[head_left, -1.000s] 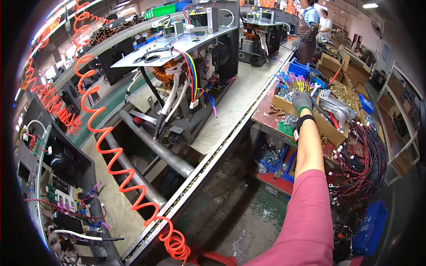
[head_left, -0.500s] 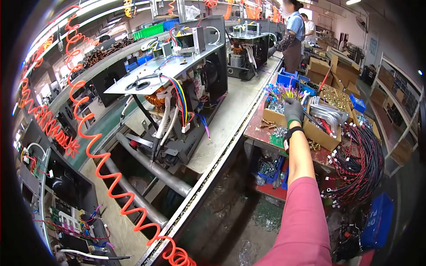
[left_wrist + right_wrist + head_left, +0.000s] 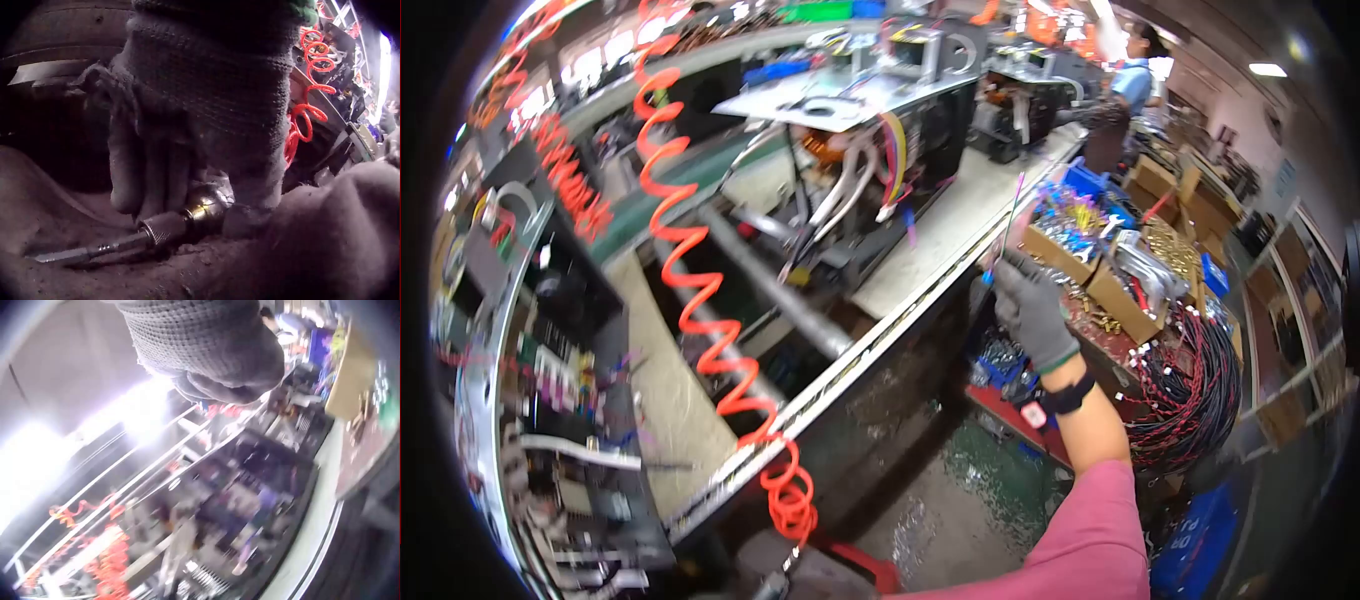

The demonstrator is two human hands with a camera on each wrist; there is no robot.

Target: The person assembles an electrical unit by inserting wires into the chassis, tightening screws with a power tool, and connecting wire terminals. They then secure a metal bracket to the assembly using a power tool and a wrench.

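Observation:
My gloved right hand (image 3: 1038,312) is raised between the parts bench and the conveyor, pinching a thin wire-like piece (image 3: 1009,215), pink at its upper end, with blue near the fingertips. In the right wrist view the right hand (image 3: 206,350) has its fingers curled, and the pinched piece is mostly hidden. The gloved left hand (image 3: 200,119) shows in the left wrist view, its fingers round a driver tool with a knurled collar (image 3: 164,227), a brass part and a long bit. The head view does not show the left hand.
An open machine unit (image 3: 930,130) stands on the conveyor, whose metal edge (image 3: 900,318) runs diagonally. A red coiled hose (image 3: 685,240) hangs in front. Boxes of fasteners (image 3: 1170,245) and a bundle of black-red wires (image 3: 1190,400) lie right. Another person (image 3: 1132,85) stands beyond.
My right hand has left the fastener boxes and come nearer and leftward, now with a thin piece between its fingers. The head view has shifted, and a tool end shows at its bottom edge.

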